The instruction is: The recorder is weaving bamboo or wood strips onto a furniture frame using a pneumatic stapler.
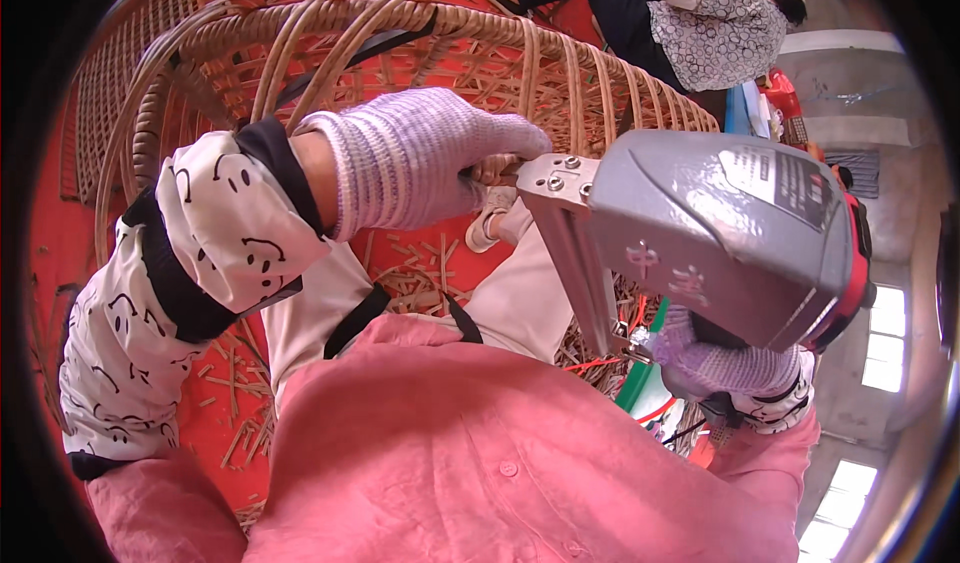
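My left hand (415, 158), in a white and lilac striped knit glove, is closed in front of the woven cane frame (575, 73). Its fingertips come together beside the metal nose of a grey air stapler or nail gun (715, 233); what they pinch there is mostly hidden. My right hand (735, 363), gloved the same way, grips the tool's handle beneath its big grey head. A slim metal magazine (575, 263) runs from the nose back toward that hand. The cane frame curves across the far side, with upright canes bent over its thick wrapped rim.
Cane offcuts (235, 403) litter the red floor (200, 373). Another woven piece (140, 63) stands at the far left. A person (700, 33) sits beyond the frame at the far right. Below the tool, a green-edged container (640, 393) and an orange-red cord lie at my right.
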`<state>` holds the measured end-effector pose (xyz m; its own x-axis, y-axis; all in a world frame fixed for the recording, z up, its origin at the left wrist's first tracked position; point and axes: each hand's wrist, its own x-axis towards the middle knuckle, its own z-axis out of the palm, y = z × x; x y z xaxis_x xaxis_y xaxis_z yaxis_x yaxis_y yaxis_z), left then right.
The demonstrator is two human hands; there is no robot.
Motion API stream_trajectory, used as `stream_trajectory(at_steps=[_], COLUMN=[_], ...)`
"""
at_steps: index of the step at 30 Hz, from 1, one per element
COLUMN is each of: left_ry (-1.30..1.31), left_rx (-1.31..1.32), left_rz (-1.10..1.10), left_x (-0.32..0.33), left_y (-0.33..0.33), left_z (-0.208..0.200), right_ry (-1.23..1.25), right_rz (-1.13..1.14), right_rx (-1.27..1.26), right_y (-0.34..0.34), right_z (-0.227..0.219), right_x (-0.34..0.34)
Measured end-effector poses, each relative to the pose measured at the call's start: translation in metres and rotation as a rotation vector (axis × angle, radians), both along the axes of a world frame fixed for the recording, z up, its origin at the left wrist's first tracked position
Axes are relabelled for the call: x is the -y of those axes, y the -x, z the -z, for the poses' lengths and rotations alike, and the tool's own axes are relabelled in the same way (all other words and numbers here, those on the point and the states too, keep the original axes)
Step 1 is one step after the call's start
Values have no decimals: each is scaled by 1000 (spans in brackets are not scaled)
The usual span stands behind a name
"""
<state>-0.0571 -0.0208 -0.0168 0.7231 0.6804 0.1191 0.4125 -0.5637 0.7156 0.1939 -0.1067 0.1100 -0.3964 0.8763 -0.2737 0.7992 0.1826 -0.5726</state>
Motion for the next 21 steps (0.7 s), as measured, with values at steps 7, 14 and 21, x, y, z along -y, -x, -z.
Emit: stream_trajectory(at_steps=[7,14,21], left_ry=[31,165,263], left_rx=[-34,-23,-39], left_rz=[-8,14,-28], left_x=[0,3,10], left_y=[-2,1,2], left_z=[-7,-17,-16], right_ry=[177,289,416], right_rz=[74,96,143], right_rx=[66,143,275], right_y=[15,26,41], right_z=[-4,-10,-21], right_x=[-15,-25,-30])
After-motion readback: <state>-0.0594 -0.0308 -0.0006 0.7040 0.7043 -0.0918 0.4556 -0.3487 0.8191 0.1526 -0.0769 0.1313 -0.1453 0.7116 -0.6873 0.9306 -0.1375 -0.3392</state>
